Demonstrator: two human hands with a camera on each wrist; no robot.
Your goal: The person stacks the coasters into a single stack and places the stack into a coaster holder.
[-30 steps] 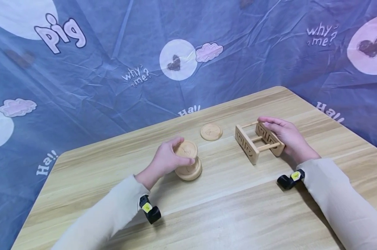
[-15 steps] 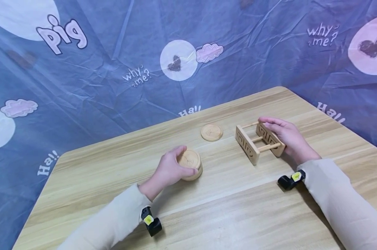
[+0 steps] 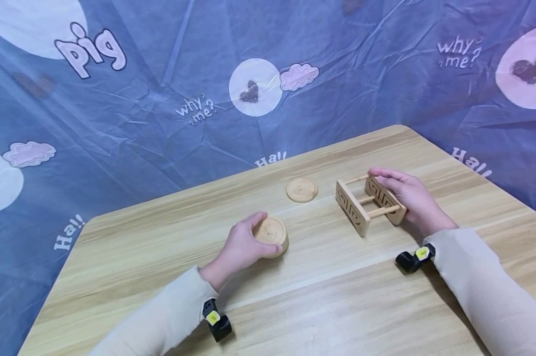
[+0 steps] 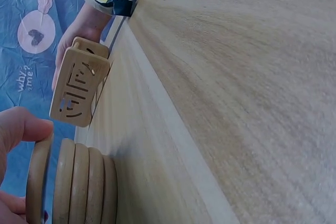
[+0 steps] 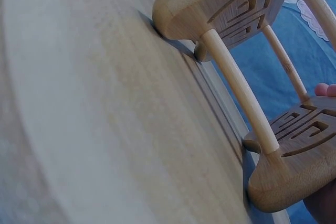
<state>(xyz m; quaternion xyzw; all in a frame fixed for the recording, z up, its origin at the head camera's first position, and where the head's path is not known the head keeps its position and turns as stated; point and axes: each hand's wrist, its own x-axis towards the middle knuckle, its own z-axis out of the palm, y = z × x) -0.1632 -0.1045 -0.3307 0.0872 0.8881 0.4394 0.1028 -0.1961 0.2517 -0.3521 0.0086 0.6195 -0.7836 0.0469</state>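
My left hand [image 3: 240, 245] pinches a round wooden coaster [image 3: 271, 230], engraved on top, by its edge between thumb and fingers. In the left wrist view a narrow gap separates this coaster from a stack of several matching coasters [image 4: 81, 182] just below it. My right hand [image 3: 415, 201] grips the far side panel of a wooden coaster holder [image 3: 351, 208], with fingertips over its top edge. Slotted panels joined by thin rods make up the holder, which stands upright on the table. Most of the right hand is hidden in the right wrist view.
Another engraved coaster [image 3: 302, 190] lies flat on the table behind, between the stack and the holder. The wood-grain table [image 3: 321, 301] has rounded back corners. A blue printed cloth [image 3: 161, 118] hangs behind it. Black cameras are strapped to both wrists.
My left hand has lowered its coaster from clearly above the stack to close over it. The right hand and the holder have stayed in place.
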